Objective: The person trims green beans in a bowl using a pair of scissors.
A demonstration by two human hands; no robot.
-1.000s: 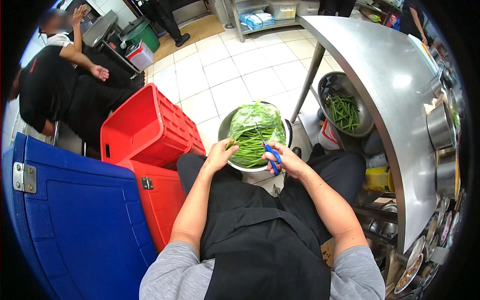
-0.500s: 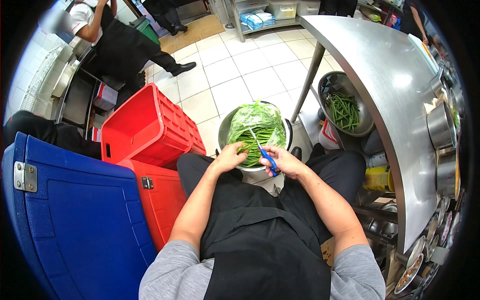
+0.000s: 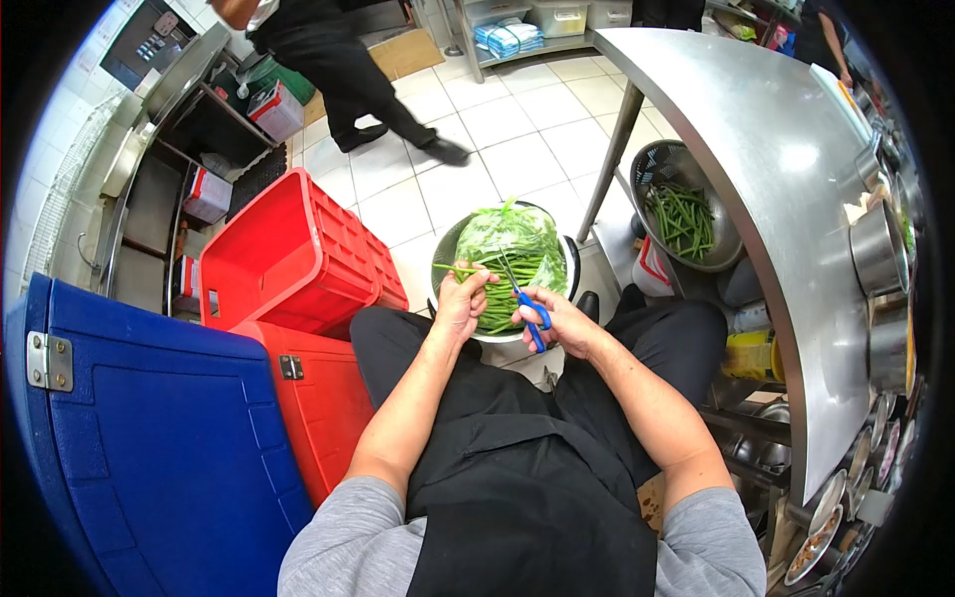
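Note:
Between my knees sits a round basin (image 3: 436,289) with long green beans (image 3: 500,316) and a clear plastic bag of greens (image 3: 509,231) in it. My left hand (image 3: 464,300) is closed over the near left part of the basin, pinching a green bean (image 3: 454,268) whose end sticks out to the left. My right hand (image 3: 562,320) grips blue-handled scissors (image 3: 534,314), their blades pointing up and away above the beans. The blade tips are close to my left fingers; whether they touch the bean cannot be made out.
On my left stand a red crate (image 3: 298,259) and a blue cooler box (image 3: 179,438). A steel table (image 3: 736,149) curves along my right. Beneath it a colander (image 3: 662,159) holds cut green beans. A person in black trousers (image 3: 338,70) is on the tiled floor ahead.
My left hand has lifted and turned, now showing a bean end pointing left. My right hand with the scissors has barely moved. The person ahead has stepped to the right.

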